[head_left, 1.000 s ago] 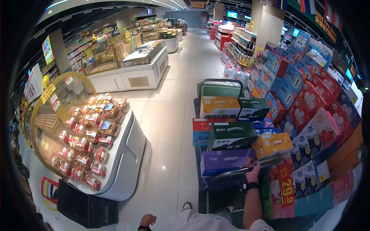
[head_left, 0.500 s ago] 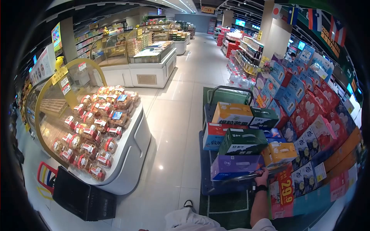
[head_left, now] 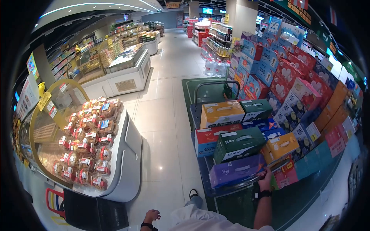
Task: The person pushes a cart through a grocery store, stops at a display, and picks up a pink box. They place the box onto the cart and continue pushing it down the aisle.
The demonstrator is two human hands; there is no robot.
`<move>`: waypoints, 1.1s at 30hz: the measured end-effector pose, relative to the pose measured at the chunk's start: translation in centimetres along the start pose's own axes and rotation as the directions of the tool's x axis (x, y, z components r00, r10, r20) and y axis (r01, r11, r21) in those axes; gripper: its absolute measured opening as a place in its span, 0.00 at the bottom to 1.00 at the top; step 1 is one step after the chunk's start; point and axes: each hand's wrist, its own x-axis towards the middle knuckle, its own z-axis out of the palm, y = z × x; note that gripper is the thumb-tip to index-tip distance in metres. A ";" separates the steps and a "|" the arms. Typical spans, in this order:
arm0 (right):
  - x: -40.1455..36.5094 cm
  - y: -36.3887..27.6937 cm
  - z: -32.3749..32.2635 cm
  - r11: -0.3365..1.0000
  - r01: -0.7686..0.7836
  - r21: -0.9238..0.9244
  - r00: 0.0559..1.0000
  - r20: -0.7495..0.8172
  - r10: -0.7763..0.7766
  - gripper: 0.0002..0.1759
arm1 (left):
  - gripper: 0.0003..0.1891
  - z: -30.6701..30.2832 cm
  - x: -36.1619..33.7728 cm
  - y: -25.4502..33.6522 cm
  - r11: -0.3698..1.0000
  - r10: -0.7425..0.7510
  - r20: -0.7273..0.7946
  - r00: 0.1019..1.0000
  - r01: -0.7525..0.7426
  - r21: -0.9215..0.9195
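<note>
My right hand (head_left: pixel 264 180) is wrapped round the near push handle (head_left: pixel 243 182) of a dark blue platform cart (head_left: pixel 210 189); a watch is on that wrist. Beside my body, my left hand (head_left: pixel 152 215) hangs low with loosely bent fingers and holds nothing. Closest to the handle lies a purple carton (head_left: pixel 235 170). Green cartons (head_left: pixel 239 143), a yellow-orange carton (head_left: pixel 221 114), a red and blue carton (head_left: pixel 206 140) and another orange carton (head_left: pixel 280 146) are stacked around it. At the cart's far end rises a second bar (head_left: pixel 216 82).
To the left, a white display counter (head_left: pixel 129 158) bears several clear packs of baked goods (head_left: pixel 85 144). A black shopping basket (head_left: pixel 96 211) with a red handle stands before it. Gift boxes (head_left: pixel 266 63) pile up along the right. A tiled aisle (head_left: pixel 163 115) runs ahead.
My left hand has come into view at the bottom. The view has turned to the right, and the gift-box display appears further left. My right hand keeps its hold on the handle.
</note>
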 end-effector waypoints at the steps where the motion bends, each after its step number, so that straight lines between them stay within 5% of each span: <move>1: -1.7 -0.5 -0.6 1.000 0.006 0.013 1.000 -0.020 -0.005 0.07 | 0.17 0.4 -0.2 -0.2 1.000 -0.006 0.031 1.000 0.005 0.016; 7: -7.8 -3.2 -6.3 0.996 0.032 -0.080 0.990 -0.138 -0.043 0.07 | 0.18 2.8 -2.0 -2.9 0.945 -0.138 0.168 0.976 0.079 0.317; 9: -9.8 -4.1 -8.3 0.988 0.050 -0.148 0.984 -0.160 -0.073 0.06 | 0.15 1.5 3.5 -9.0 0.616 0.113 0.420 0.900 -0.395 0.681; 10: -10.7 -4.4 -9.4 0.990 0.056 -0.133 0.981 -0.178 -0.080 0.06 | 0.14 1.1 5.4 -11.3 0.351 0.232 0.526 0.818 -0.575 0.739; 11: -11.5 -4.7 -10.6 0.988 0.059 -0.143 0.980 -0.181 -0.085 0.06 | 0.14 0.4 4.7 -11.1 0.288 0.393 0.594 0.702 -0.707 0.646; 14: -14.2 -5.9 -13.9 0.985 0.071 -0.156 0.970 -0.219 -0.105 0.05 | 0.14 1.6 0.4 -5.3 0.678 -0.038 0.355 0.934 -0.237 0.696; 16: -15.9 -6.9 -15.8 0.984 0.078 -0.159 0.962 -0.248 -0.116 0.06 | 0.19 2.4 -3.0 0.4 0.721 -0.191 0.187 0.964 0.009 0.692; 17: -17.0 -7.3 -16.8 0.979 0.092 -0.180 0.971 -0.204 -0.129 0.07 | 0.20 2.3 -1.3 0.6 0.733 -0.188 0.188 0.964 0.010 0.680; 22: -21.9 -8.6 -21.0 0.898 0.207 -0.388 0.937 -0.185 -0.296 0.12 | 0.20 2.3 4.3 5.8 0.702 -0.080 0.264 0.961 -0.134 0.699; 24: -23.0 -9.1 -23.6 0.817 0.128 -0.562 0.874 -0.325 -0.361 0.15 | 0.19 3.3 6.4 8.5 0.632 -0.036 0.329 0.944 -0.234 0.739; 25: -22.4 -8.7 -26.8 0.766 0.211 -0.607 0.830 -0.303 -0.469 0.17 | 0.19 4.1 5.4 10.5 0.610 0.000 0.333 0.943 -0.264 0.747; 30: -27.0 -7.7 -31.3 0.745 0.133 -0.654 0.804 -0.368 -0.467 0.15 | 0.18 8.0 1.2 20.3 0.546 0.159 0.408 0.899 -0.425 0.722; 32: -28.5 -7.4 -32.0 0.713 0.141 -0.687 0.773 -0.373 -0.513 0.14 | 0.17 8.5 11.4 20.0 0.462 0.371 0.665 0.649 -0.750 0.474; 33: -29.2 -7.3 -32.7 0.709 0.126 -0.694 0.772 -0.380 -0.509 0.13 | 0.17 9.2 9.1 21.9 0.501 0.390 0.589 0.708 -0.700 0.509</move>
